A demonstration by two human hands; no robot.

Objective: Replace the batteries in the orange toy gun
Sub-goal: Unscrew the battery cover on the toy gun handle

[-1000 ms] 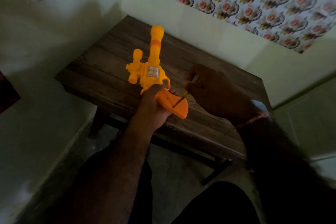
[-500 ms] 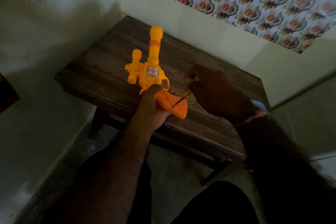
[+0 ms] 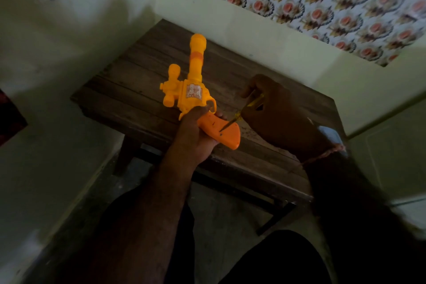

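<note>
While the battery cover on the grip looks closed, the task seems barely begun. The left hand (image 3: 196, 131) wraps the orange toy gun (image 3: 196, 97) above the wooden table (image 3: 138, 90), barrel toward 12 o'clock. At 3 o'clock, the right hand (image 3: 272, 108) pinches a screwdriver (image 3: 239, 113), tip probably on a screw.

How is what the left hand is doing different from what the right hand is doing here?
The left hand wraps around the orange toy gun at its grip, holding it up over the wooden table; the right hand pinches a thin yellow-handled screwdriver. The left hand steadies; the right hand aims the screwdriver's tip at a spot on the grip. The left hand is well lit, the right hand in shadow. Both work on the same toy.
</note>
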